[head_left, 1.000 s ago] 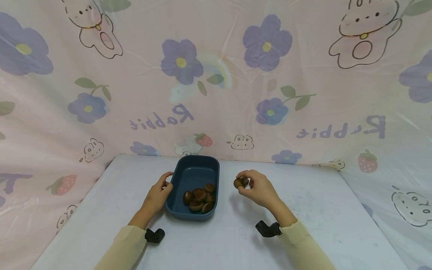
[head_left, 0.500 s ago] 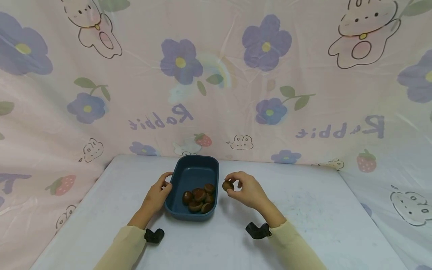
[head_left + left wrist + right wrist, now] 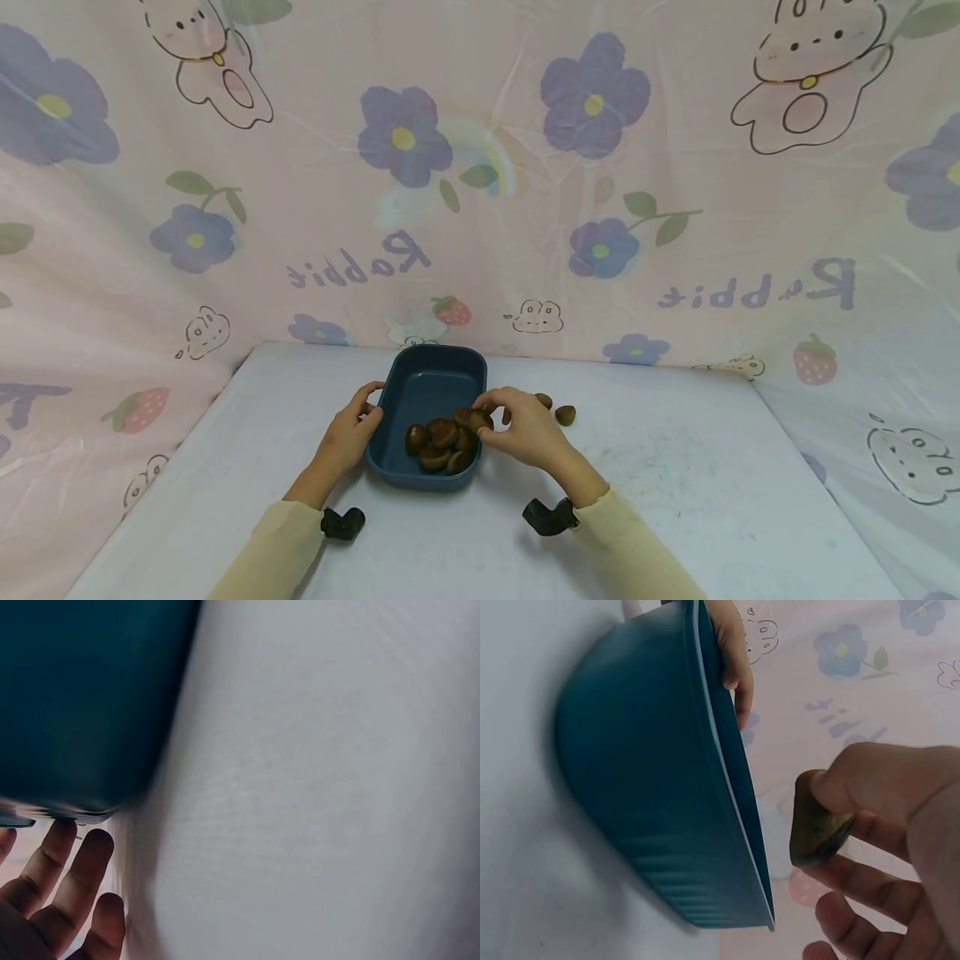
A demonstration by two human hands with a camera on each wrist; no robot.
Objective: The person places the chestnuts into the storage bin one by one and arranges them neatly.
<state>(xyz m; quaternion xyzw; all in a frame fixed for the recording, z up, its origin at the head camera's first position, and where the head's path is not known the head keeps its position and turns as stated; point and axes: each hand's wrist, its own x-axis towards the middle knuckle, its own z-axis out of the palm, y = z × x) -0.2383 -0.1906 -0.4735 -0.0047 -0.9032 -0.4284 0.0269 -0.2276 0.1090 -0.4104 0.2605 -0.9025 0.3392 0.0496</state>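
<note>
A dark blue rectangular container (image 3: 420, 392) stands on the white table with several brown chestnuts (image 3: 444, 433) gathered in its near right part. My left hand (image 3: 351, 429) rests against the container's left side. In the left wrist view, the fingers (image 3: 75, 892) of that hand reach the container's wall fairly straight. Between thumb and fingers, my right hand (image 3: 528, 429) pinches one chestnut (image 3: 817, 821). It holds this chestnut above the container's right rim; the right wrist view shows it apart from the container.
Two more chestnuts lie on the table behind the right hand: one in plain sight (image 3: 566, 414), the other partly hidden (image 3: 543, 401). A patterned cloth (image 3: 480, 250) hangs behind the table's back edge. White tabletop (image 3: 675, 450) extends to the right.
My right hand has moved left with the chestnut, from beside the container to over its right rim. Two chestnuts on the table have come into sight behind it. The left hand has stayed still.
</note>
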